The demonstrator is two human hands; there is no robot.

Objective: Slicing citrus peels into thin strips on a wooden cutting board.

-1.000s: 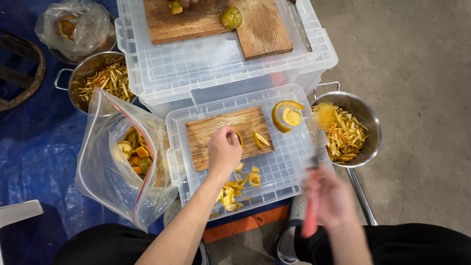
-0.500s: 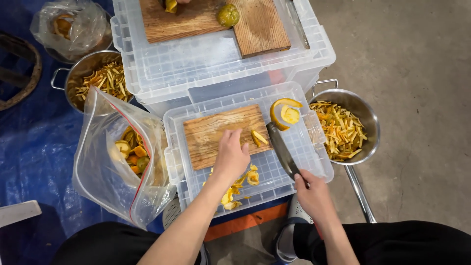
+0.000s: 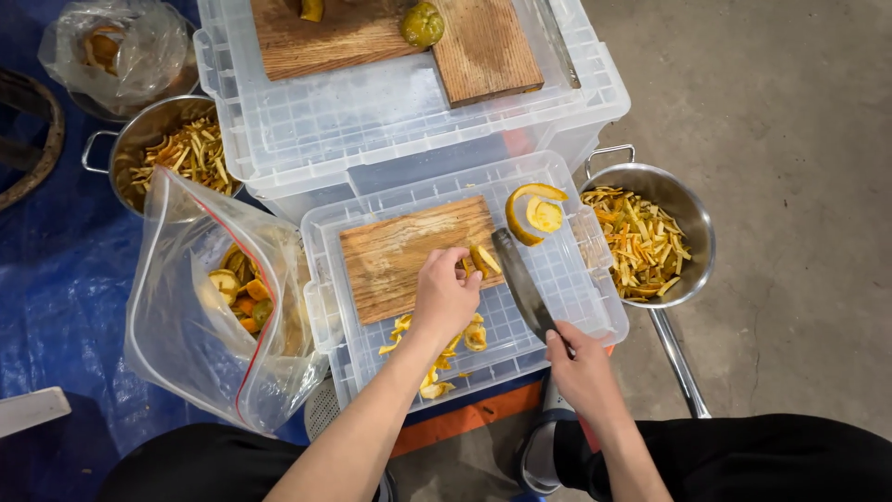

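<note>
My left hand (image 3: 446, 296) rests on the near wooden cutting board (image 3: 400, 262), its fingertips pinching a small piece of citrus peel (image 3: 483, 260) at the board's right edge. My right hand (image 3: 581, 367) grips the handle of a large knife (image 3: 522, 284), whose dark blade lies flat on the clear plastic bin lid (image 3: 567, 279) just right of the peel. A curled orange peel (image 3: 534, 212) sits at the lid's far right corner. Loose peel scraps (image 3: 446, 349) lie on the lid below my left wrist.
A steel pot of peel strips (image 3: 650, 244) stands to the right on the concrete floor. A clear zip bag of peel pieces (image 3: 237, 297) stands at left, another pot of strips (image 3: 177, 153) behind it. A second bin with boards (image 3: 390, 37) and a green citrus fruit (image 3: 423, 23) lies farther away.
My right hand swung in from the right with the knife and laid its blade on the lid beside the board. My left hand shifted right to the peel piece.
</note>
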